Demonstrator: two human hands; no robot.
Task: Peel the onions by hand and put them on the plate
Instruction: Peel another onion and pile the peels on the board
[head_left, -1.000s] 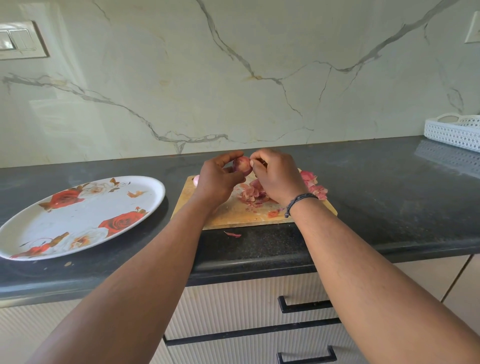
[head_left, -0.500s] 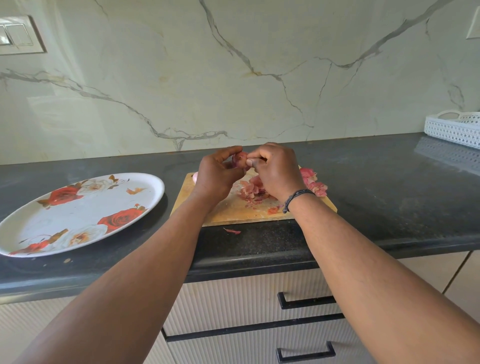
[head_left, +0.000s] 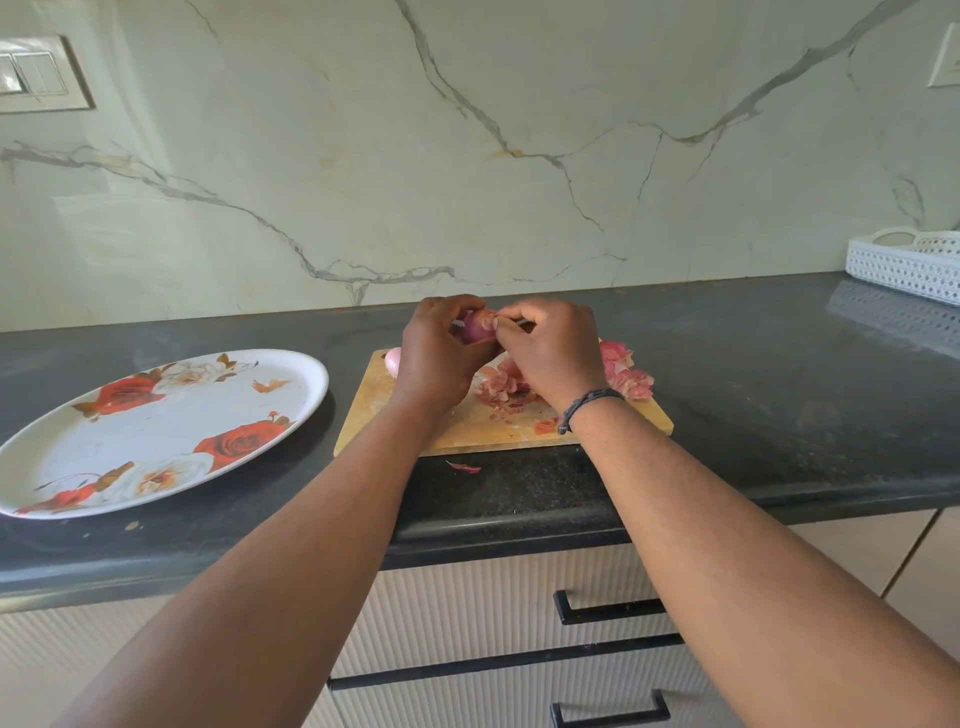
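Observation:
A small red onion (head_left: 475, 328) is held above the wooden cutting board (head_left: 467, 426). My left hand (head_left: 436, 358) cups it from the left. My right hand (head_left: 550, 353) pinches a flap of its papery skin at the top. Loose pink peels (head_left: 506, 387) lie in a heap on the board under my hands, and more peels (head_left: 626, 371) sit at the board's right edge. Another onion (head_left: 393, 360) peeks out behind my left hand, mostly hidden. The oval white plate with red roses (head_left: 156, 431) lies to the left with nothing on it.
A single peel scrap (head_left: 464, 466) lies on the black counter (head_left: 779, 374) in front of the board. A white perforated basket (head_left: 906, 262) stands at the far right against the marble wall. Drawers with black handles (head_left: 608, 610) are below the counter edge.
My hands stayed over the board with the onion between them. My right fingers shifted on the onion's top and now pull a flap of skin outward.

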